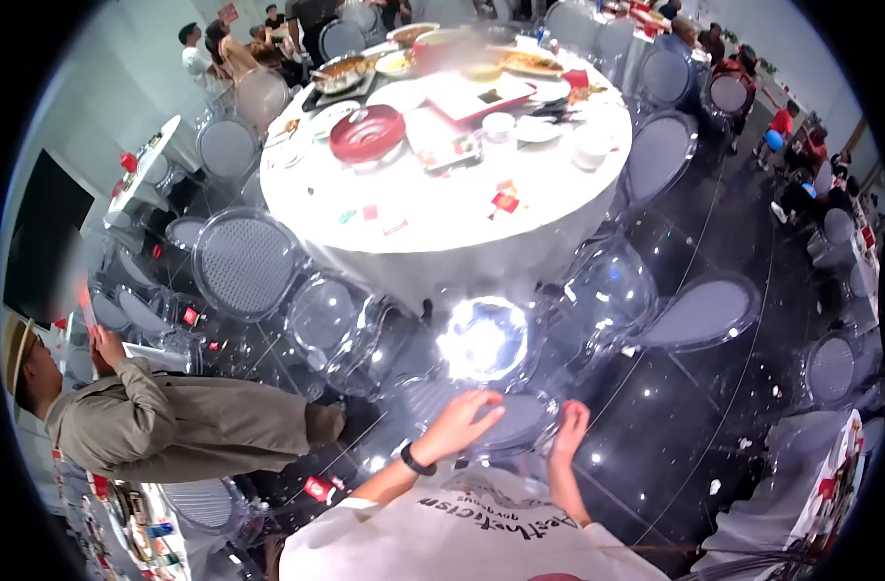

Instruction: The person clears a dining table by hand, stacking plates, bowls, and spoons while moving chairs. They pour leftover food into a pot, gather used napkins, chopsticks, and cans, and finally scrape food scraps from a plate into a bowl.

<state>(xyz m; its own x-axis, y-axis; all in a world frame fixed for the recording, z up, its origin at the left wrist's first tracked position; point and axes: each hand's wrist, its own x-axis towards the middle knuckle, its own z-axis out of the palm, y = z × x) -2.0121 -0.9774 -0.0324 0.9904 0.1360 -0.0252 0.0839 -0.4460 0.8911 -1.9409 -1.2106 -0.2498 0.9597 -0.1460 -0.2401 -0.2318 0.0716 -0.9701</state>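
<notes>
- Banquet hall with a dark tiled floor (680, 436); on it, right before my body, stands the transparent chair (532, 414), its rounded grey panel nearest me.
- Over that panel my left hand (457, 426) is held wide, thumb apart from the fingers and nothing in it; a black wristband (417, 459) sits behind it.
- Beside the panel's right edge, my right hand (569, 433) is narrow, its fingers bent close together. I cannot tell whether it touches or grips anything.
- Such smooth plastic would, I judge, handle best with an even hold on both sides of the rim, kept level and clear of neighbouring chairs.
- Farther out, the round bench (423, 235), under white cloth, bears a red bowl (367, 134), a white cup (499, 127), used dishes and a red packet (505, 201).
- To my left a person in a long coat (210, 426) and a hat (18, 353) holds something red; people sit at the far edges.
</notes>
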